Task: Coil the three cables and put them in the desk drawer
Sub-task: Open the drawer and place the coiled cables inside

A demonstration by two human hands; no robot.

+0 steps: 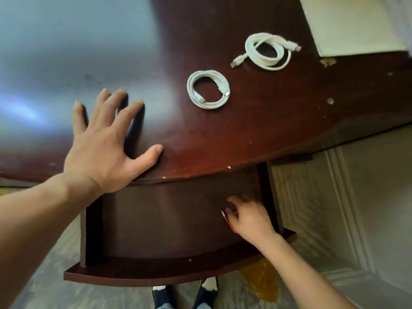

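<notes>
Currently, the right hand [249, 216] grips a red cable [229, 223] inside the open drawer [178, 273] near its right wall. Two coiled white cables [208, 89] remain mid-desk [267, 130]. Left hand [104, 143] rests flat, fingers spread, by the front edge.

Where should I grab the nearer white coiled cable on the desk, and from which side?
Pinch the bundled loops of the nearer white cable on its near rim, coming from above. It lies flat on the desk as a closed ring, both plugs tucked inside, so a grip across all strands there likely keeps it coiled.
</notes>
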